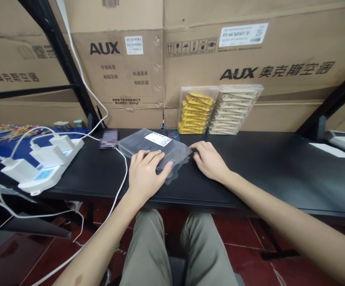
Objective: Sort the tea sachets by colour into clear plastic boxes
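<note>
A clear plastic box (pixel 130 143), see-through and bearing a white printed label (pixel 158 139), lies flat on the black table. Its open flaps (pixel 172 174) point toward me. My left hand (pixel 147 171) rests on the box's near part, fingers stretched over it and thumb out to the right. At the box's right corner is my right hand (pixel 210 159), its fingers loosely bent and the index fingertip touching or almost touching the edge. Neither hand is wrapped round anything.
Behind stand two clear boxes, one with yellow packets (pixel 196 113), one with cream packets (pixel 233 111), against large cardboard cartons (pixel 125 79). On the left are a white power strip (pixel 49 174) with plugs, and a white cable (pixel 126 171). White paper (pixel 332 150) lies far right.
</note>
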Demonstrator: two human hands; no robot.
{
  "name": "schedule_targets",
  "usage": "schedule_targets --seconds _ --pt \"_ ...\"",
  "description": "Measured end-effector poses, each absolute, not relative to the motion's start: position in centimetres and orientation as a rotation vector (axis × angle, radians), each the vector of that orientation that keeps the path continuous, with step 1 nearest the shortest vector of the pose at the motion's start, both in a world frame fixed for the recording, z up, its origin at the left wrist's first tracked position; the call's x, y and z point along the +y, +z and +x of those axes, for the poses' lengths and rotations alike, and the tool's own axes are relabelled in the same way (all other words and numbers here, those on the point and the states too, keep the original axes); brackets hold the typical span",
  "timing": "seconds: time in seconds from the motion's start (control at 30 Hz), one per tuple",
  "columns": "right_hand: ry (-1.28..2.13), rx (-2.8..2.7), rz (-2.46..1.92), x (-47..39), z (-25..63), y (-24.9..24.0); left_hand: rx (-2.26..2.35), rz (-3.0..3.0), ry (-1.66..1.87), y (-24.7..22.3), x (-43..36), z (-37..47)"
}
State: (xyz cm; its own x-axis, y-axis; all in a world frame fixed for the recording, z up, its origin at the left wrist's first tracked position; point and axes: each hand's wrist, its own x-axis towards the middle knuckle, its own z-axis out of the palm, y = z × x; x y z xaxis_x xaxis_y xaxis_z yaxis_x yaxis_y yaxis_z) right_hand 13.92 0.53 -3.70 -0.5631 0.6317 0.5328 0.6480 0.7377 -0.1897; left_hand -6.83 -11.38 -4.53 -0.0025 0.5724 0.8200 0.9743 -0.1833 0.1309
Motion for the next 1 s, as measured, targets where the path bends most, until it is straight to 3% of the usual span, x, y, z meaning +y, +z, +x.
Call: schedule_targets --seconds 0.3,1.0 --pt "0.053 -2.736 -0.615 7.0 10.5 -4.7 -1.592 -1.746 -1.176 -4.5 -11.3 -7.1" --pt "0.052 -2.581 -0.897 6.2 11.0 -4.1 -1.618 -1.741 -1.206 -4.6 -11.6 -7.0"
